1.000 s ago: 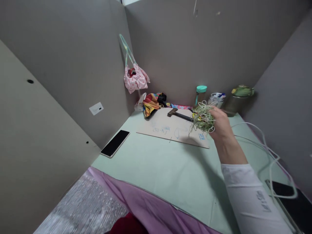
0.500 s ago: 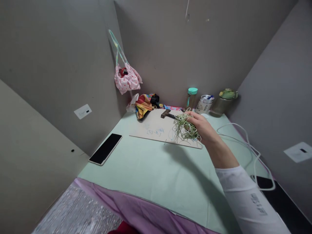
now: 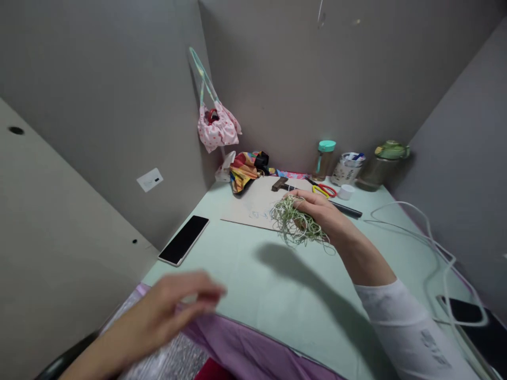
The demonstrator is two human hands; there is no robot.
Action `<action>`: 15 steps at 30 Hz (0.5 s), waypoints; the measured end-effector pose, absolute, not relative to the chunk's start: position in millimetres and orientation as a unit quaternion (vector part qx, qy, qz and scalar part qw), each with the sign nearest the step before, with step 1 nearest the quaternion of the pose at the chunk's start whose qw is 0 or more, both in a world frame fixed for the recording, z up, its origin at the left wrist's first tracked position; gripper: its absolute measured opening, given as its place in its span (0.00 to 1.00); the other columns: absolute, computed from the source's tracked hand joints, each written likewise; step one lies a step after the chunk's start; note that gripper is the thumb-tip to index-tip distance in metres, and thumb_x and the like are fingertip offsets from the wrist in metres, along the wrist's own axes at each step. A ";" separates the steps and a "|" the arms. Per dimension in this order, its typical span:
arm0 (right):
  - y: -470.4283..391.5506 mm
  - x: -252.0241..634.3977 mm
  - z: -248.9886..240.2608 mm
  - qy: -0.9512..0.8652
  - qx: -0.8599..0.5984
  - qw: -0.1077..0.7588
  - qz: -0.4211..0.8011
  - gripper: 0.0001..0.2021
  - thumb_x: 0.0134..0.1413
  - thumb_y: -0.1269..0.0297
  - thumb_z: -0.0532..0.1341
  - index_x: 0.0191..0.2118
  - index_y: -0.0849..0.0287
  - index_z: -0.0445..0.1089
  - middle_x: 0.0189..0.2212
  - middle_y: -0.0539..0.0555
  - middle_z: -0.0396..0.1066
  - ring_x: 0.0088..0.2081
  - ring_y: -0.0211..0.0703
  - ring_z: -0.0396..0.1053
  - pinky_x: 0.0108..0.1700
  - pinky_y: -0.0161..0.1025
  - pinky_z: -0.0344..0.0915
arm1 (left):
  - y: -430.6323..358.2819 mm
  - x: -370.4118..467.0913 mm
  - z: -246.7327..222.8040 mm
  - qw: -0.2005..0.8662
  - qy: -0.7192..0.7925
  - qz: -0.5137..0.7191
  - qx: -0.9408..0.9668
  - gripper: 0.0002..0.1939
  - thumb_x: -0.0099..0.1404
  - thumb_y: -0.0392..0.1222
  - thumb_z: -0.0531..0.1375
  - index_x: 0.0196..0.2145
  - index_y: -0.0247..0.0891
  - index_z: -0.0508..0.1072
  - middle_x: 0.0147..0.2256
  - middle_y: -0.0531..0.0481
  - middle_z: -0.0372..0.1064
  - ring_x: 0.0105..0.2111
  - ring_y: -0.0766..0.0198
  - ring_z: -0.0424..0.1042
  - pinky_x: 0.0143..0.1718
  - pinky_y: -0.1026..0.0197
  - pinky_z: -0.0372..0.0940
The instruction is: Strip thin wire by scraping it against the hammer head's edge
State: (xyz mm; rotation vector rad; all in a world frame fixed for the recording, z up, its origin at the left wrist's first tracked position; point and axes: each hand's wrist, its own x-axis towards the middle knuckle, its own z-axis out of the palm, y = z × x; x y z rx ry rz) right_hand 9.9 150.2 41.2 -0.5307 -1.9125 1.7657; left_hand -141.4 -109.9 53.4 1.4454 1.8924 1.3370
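A tangled bunch of thin green and white strands [image 3: 293, 221] hangs from my right hand [image 3: 317, 211], whose fingers are closed on its top. The bunch is above the green tabletop [image 3: 245, 274] and overlaps the front edge of a pale board [image 3: 245, 211]. At the lower left, my left hand [image 3: 178, 301] hovers over the table's front edge, slightly blurred, its thumb and fingers apart with nothing between them. A phone [image 3: 184, 240] lies on the table beyond my left hand.
Behind the bunch lie a hammer [image 3: 280, 183], scissors [image 3: 327, 190] and a white cap [image 3: 346, 191]. Two bottles [image 3: 325, 161] [image 3: 374, 171] and a pen cup [image 3: 347, 170] stand at the back. Colourful cloth [image 3: 243, 171] is back left; a white cable [image 3: 430, 232] loops at right.
My left hand has come into view from the lower left. My right hand, still holding the bunch, has moved slightly nearer, showing the scissors behind it. The view has shifted a little left.
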 end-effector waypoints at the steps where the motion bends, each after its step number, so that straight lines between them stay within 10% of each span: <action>1: 147.6 6.2 41.2 -0.708 -0.183 0.242 0.638 0.10 0.52 0.56 0.63 0.36 0.56 0.70 0.27 0.47 0.66 0.25 0.36 0.59 0.29 0.36 0.56 | -90.9 -149.0 52.8 0.202 0.676 0.487 0.516 0.10 0.68 0.48 0.60 0.40 0.42 0.77 0.39 0.47 0.75 0.38 0.61 0.73 0.40 0.57 0.70; 15: 193.2 -19.5 52.3 -0.790 -0.210 0.359 0.451 0.14 0.51 0.54 0.64 0.41 0.56 0.72 0.36 0.51 0.72 0.37 0.41 0.65 0.39 0.38 0.59 | 100.1 -198.1 62.3 0.418 0.438 0.659 0.445 0.17 0.49 0.45 0.71 0.26 0.34 0.67 0.27 0.55 0.63 0.28 0.72 0.64 0.31 0.68 0.62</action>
